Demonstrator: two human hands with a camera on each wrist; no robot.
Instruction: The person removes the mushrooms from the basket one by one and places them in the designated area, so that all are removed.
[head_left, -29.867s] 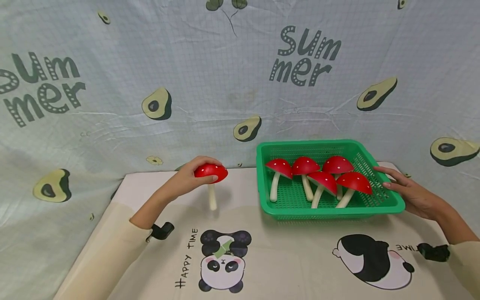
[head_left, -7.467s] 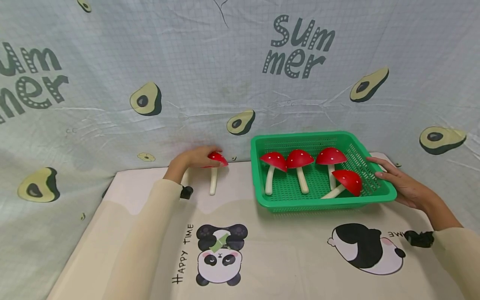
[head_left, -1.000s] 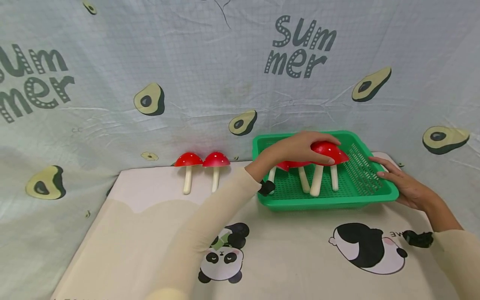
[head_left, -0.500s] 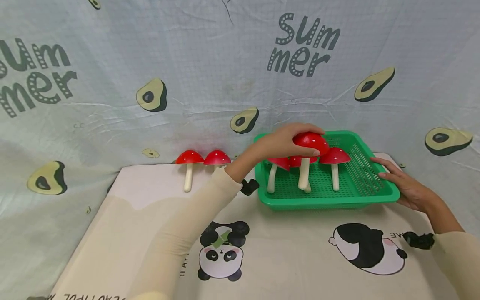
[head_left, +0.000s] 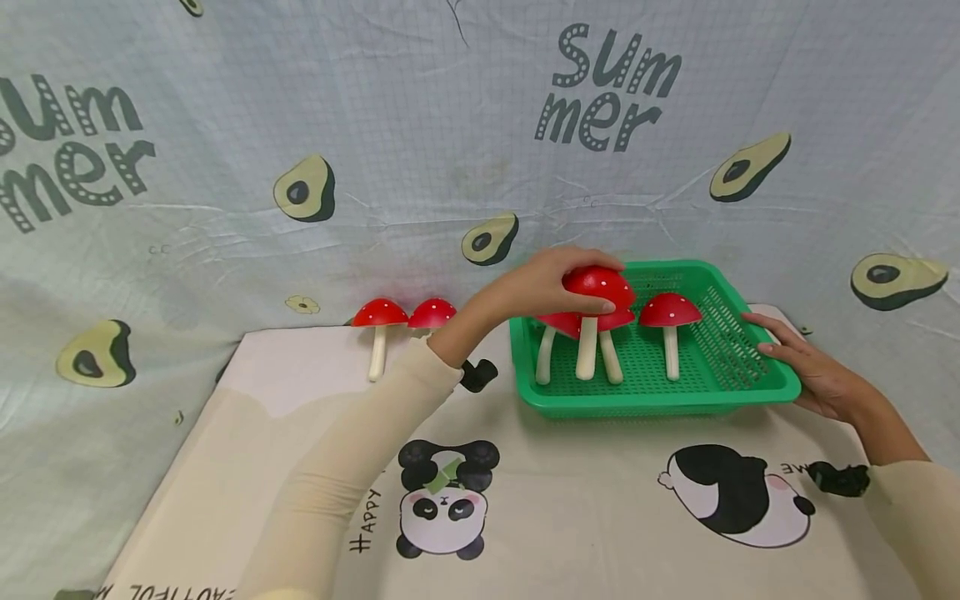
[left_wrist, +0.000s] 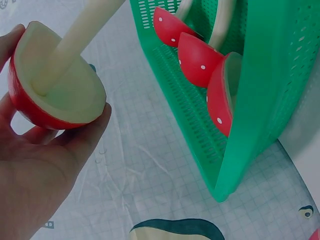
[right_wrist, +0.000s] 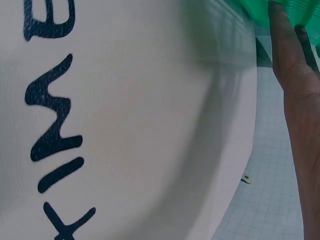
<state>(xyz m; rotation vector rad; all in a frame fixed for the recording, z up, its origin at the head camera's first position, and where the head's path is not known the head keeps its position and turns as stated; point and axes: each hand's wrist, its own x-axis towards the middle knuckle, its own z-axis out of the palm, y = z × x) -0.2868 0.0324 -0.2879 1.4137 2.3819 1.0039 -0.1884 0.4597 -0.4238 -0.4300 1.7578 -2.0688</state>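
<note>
At the left, a toy fly agaric (head_left: 380, 313) sits at the table's back edge, with a second toy fly agaric (head_left: 432, 313) just beside it, partly hidden by the arm. Next, the left hand (head_left: 534, 287) has fingers and thumb curled round the red cap of the held toy fly agaric (head_left: 600, 286), raised over the left part of the green plastic basket (head_left: 637, 402), cream stem hanging down. It looks light and stiff, probably foam or plastic; the smooth cap may be a little slippery, so a broad hold across the dome suits it (the slim stem, where it meets the underside, looks the likelier spot to snap). Three more toy fly agarics (head_left: 670, 311) lie in the basket, the rightmost apart from the others. Farthest right, the right hand (head_left: 813, 371) rests its extended fingers against the basket's end, holding no mushroom.
</note>
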